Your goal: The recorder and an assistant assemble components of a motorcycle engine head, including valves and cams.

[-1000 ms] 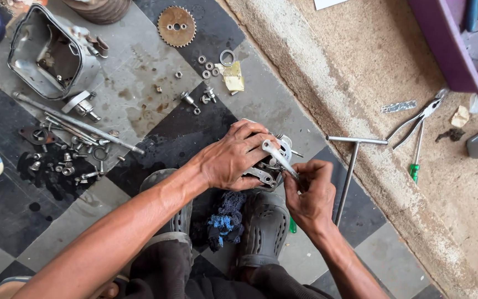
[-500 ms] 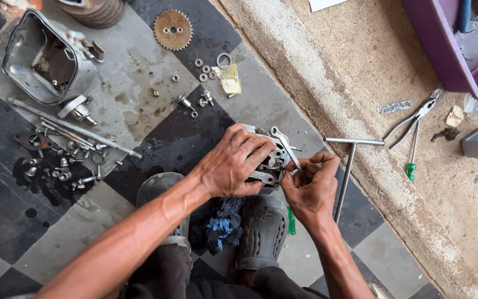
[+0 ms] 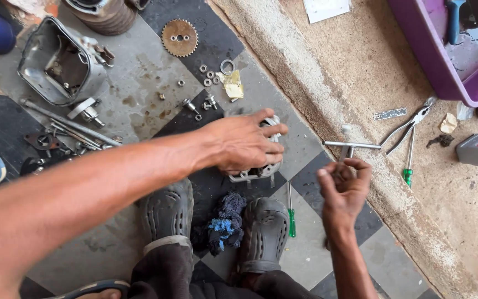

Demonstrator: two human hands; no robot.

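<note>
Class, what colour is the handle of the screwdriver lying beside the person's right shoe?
Green: the screwdriver handle shows best in the head view.

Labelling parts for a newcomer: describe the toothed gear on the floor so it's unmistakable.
Start at the open grey metal engine cover at the top left of the checkered tile floor. Right of it lies the flat rusty-brown round sprocket. Unlike the small plain silver washers just below it, it has teeth.

Checkered tile floor (image 3: pixel 139 66), concrete step (image 3: pixel 327 72)
</note>
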